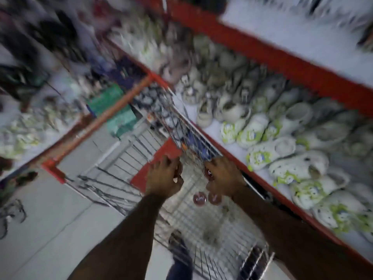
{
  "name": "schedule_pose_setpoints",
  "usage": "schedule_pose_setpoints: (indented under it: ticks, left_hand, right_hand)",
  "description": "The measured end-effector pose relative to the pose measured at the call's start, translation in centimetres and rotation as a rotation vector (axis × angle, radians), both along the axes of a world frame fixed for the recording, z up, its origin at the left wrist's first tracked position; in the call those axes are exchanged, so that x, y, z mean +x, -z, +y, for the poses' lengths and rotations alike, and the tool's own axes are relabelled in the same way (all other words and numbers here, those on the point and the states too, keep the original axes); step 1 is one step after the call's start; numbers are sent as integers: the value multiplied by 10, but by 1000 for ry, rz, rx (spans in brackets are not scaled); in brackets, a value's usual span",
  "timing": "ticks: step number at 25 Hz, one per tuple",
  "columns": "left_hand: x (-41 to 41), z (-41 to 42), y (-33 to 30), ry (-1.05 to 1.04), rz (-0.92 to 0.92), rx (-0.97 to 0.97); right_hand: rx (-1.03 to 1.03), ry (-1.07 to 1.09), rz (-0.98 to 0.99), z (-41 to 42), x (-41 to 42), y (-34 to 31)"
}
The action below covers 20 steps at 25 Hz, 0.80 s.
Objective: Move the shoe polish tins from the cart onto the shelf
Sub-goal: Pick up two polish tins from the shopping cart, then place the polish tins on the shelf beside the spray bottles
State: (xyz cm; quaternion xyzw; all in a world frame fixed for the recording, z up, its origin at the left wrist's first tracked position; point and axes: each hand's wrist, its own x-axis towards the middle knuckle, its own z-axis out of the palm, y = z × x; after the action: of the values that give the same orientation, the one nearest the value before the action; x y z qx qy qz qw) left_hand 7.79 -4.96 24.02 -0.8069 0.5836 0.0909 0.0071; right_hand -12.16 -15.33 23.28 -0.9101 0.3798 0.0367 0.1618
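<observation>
Hands, left (164, 178) and right (223, 174), each grip a polish tin (209, 173) above the cart (201, 219).

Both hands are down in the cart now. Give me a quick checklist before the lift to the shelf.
1. Left hand closed on a tin: ok, a dark round tin shows under its fingers.
2. Right hand closed on a tin: ok.
3. Count held per hand: cannot tell, blurred.
4. Tins left in the cart: not ok, two loose tins remain on the wire floor.
5. Free spot on the shelf: cannot tell; clogs fill most of it.
</observation>
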Motion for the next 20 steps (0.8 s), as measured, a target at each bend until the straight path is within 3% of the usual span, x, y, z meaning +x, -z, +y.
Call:
schedule_pose_setpoints:
  ticks: [5, 10, 13, 16, 20]
  left_hand:
    - [29, -75, -160, 41, 21, -351]
    - [-46, -152, -271, 240, 142, -547]
    - [-123, -190, -300, 447, 210, -545]
    - [-210, -218, -309, 611, 294, -524]
    - [-306, -262, -289, 692, 335, -334]
  right_hand:
    - [-309, 61, -254, -78, 4, -169]
    - [-471, 345, -366, -121, -78, -280]
    - [-491, 582, -429, -128, -151, -304]
    - [-456, 772, -323, -124, -224, -310]
    - [-337, 881, -180, -120, -299, -299]
